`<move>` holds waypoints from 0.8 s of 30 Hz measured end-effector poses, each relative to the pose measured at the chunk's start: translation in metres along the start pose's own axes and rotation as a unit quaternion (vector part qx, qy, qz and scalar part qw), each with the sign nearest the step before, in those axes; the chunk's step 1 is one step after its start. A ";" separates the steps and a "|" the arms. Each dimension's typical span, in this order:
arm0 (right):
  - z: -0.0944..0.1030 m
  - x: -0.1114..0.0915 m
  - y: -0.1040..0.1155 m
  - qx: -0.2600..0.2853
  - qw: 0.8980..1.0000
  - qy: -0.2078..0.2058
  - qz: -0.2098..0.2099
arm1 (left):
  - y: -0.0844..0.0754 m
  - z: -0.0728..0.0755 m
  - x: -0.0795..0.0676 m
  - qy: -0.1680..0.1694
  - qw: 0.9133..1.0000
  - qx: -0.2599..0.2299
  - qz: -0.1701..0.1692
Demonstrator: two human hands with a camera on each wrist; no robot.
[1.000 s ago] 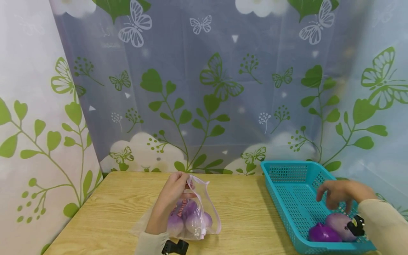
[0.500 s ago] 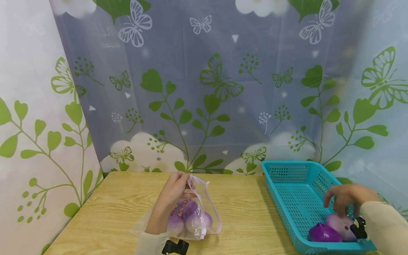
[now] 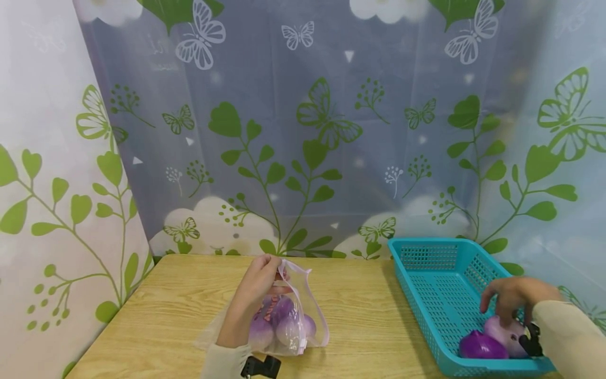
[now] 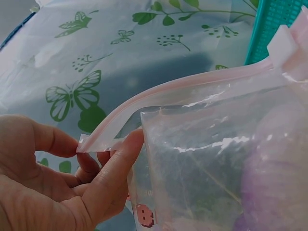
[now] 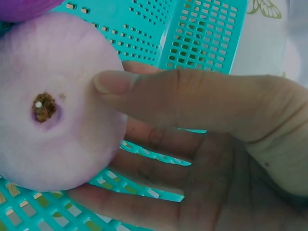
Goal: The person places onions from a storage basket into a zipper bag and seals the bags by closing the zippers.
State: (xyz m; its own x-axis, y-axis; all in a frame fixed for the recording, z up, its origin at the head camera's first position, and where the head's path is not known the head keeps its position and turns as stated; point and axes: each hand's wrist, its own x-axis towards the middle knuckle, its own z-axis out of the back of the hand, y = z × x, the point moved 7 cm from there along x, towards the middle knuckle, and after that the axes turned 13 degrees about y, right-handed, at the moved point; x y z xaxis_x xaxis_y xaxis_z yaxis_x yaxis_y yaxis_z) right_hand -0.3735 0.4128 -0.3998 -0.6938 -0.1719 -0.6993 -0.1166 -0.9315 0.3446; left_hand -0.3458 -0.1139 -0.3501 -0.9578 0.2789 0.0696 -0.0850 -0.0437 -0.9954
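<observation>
On your far left, a cloth (image 3: 265,158) printed with green leaves and butterflies hangs at the side and runs across behind the worktop (image 3: 364,310). Your left hand (image 3: 258,276), a black band (image 3: 260,367) at its wrist, reaches over the worktop. Its fingers (image 4: 57,141) are bent and nearly closed, pinching the upper corner of a clear bag (image 3: 309,301) by its pink edge; another digit lies against the plastic. The bag's mouth gapes to the right of that hand, with a slider (image 3: 302,346) low on the edge. Several pale-purple onions (image 3: 285,331) sit inside, below your hand.

Well apart to the right stands a turquoise basket (image 3: 409,300). In its near end, a deep-purple onion (image 3: 483,346) lies just left of a pale onion (image 3: 502,331). Your right hand (image 3: 521,295) is over the pale onion, parted only as wide as it: the thumb rests on its surface, and the other fingers reach round behind. The onion's brown root scar shows beside your thumb.
</observation>
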 end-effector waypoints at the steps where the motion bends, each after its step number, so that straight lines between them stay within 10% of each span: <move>1: 0.000 0.001 0.000 -0.003 1.000 0.001 0.001 | 0.000 0.000 0.000 0.000 1.000 0.000 0.000; 24: -0.001 0.008 0.006 -0.048 0.999 0.001 0.000 | 0.000 0.000 0.001 0.008 1.000 -0.001 -0.001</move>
State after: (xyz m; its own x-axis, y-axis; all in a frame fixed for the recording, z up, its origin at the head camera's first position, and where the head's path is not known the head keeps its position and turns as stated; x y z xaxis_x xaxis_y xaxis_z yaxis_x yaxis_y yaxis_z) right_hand -0.3786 0.4050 -0.4040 -0.6920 -0.1720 -0.7011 -0.0480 -0.9581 0.2824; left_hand -0.3465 -0.1139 -0.3500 -0.9529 0.2950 0.0706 -0.0864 -0.0406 -0.9954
